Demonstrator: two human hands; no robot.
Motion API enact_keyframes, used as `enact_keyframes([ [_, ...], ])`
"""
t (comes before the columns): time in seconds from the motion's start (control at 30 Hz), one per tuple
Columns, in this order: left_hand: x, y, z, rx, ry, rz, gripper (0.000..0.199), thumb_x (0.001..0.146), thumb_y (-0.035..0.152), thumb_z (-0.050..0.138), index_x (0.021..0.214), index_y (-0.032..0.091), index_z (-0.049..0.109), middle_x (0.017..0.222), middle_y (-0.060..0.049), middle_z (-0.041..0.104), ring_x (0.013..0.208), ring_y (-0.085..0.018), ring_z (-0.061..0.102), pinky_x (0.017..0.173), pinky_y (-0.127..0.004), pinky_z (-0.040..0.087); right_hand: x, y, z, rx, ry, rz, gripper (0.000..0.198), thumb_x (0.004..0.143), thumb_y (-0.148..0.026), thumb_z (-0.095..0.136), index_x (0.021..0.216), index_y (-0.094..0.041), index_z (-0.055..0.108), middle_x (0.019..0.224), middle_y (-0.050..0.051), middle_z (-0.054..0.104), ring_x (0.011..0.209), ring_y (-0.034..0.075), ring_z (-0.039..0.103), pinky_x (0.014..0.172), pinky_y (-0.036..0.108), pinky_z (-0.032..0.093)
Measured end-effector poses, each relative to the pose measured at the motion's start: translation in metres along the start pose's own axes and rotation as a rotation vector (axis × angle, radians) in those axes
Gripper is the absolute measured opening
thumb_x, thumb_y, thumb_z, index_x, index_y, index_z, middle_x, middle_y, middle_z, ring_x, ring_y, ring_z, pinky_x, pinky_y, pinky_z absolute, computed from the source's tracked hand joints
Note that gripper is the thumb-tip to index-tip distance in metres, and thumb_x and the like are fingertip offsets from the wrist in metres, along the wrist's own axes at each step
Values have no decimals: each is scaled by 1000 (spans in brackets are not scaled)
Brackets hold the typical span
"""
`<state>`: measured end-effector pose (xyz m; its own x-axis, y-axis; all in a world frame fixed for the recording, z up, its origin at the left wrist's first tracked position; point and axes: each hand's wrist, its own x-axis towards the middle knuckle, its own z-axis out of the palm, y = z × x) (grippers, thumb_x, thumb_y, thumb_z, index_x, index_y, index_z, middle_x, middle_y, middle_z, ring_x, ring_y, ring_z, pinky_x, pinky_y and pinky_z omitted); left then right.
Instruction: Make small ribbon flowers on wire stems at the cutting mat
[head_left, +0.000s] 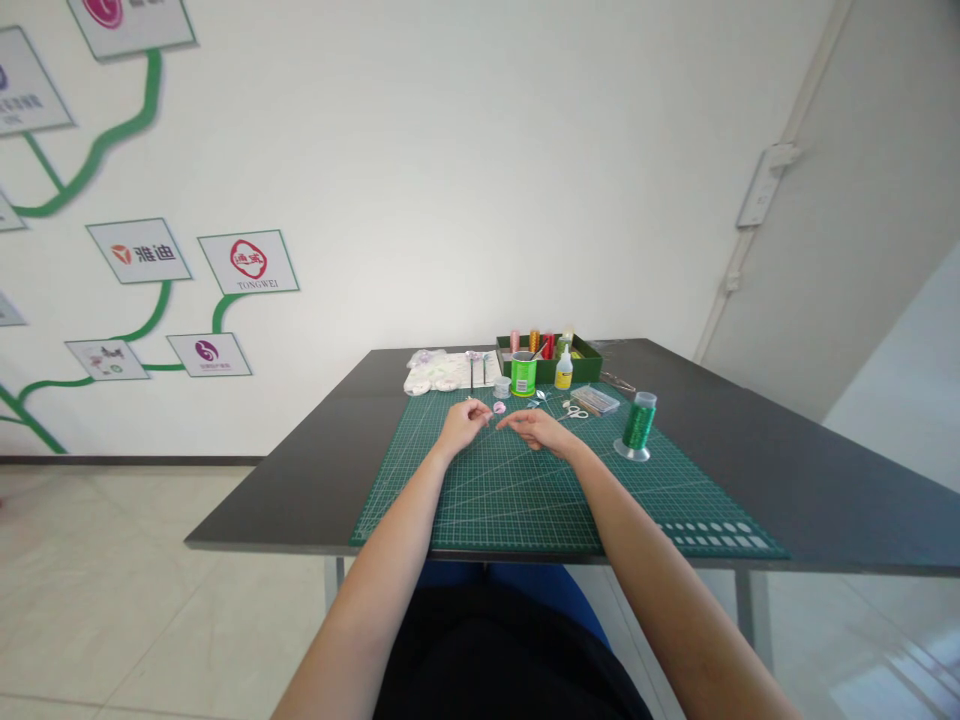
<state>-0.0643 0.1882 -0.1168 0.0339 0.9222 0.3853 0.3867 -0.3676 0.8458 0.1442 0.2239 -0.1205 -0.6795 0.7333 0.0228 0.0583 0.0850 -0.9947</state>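
My left hand (pixel 463 428) is above the green cutting mat (pixel 487 500), its thumb and fingertips pinched together. Beside those fingertips is a small pink, rounded piece (pixel 499 408); whatever thin part the fingers grip is too small to make out. My right hand (pixel 538 431) comes in from the other side, its forefinger stretched towards the left fingertips and nothing visible in it. Just beyond my right hand lie white-handled scissors (pixel 577 412) and small leaf-like pieces on stems (pixel 541 397). A spool of green thread (pixel 640 425) stands upright on the mat to the right.
At the back, a dark green box (pixel 592 368) holds several thread spools. Before it stand a bright green can (pixel 523 375), a yellow-labelled glue bottle (pixel 563 369) and a small clear tub (pixel 502 387). A flat clear case (pixel 595 400) lies rightward; white padded material (pixel 435 374) lies left.
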Motion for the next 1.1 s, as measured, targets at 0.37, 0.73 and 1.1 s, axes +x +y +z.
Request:
enact_keyframes([
  [0.37, 0, -8, 0, 136, 14, 43, 9, 82, 21, 65, 78, 14, 68, 66, 0, 63, 59, -11, 51, 60, -24, 38, -6, -9, 5, 43, -88, -10, 41, 77, -40, 73, 103, -9, 71, 43, -14, 28, 41, 5, 16, 41, 22, 11],
  [0.73, -2, -2, 0, 165, -37, 39, 7, 80, 17, 64, 77, 14, 69, 67, 0, 66, 60, -12, 54, 62, -24, 41, -9, -12, 8, 126, -151, -54, 35, 77, -38, 75, 97, -10, 72, 43, -13, 29, 41, 5, 16, 42, 23, 10],
  [1.1, -5, 0, 2, 197, -204, 33, 11, 82, 20, 64, 78, 12, 71, 63, 0, 65, 57, -12, 54, 60, -23, 39, -5, -7, 4, 153, -84, -101, 35, 77, -38, 77, 98, -10, 73, 44, -13, 28, 41, 5, 16, 42, 23, 9],
])
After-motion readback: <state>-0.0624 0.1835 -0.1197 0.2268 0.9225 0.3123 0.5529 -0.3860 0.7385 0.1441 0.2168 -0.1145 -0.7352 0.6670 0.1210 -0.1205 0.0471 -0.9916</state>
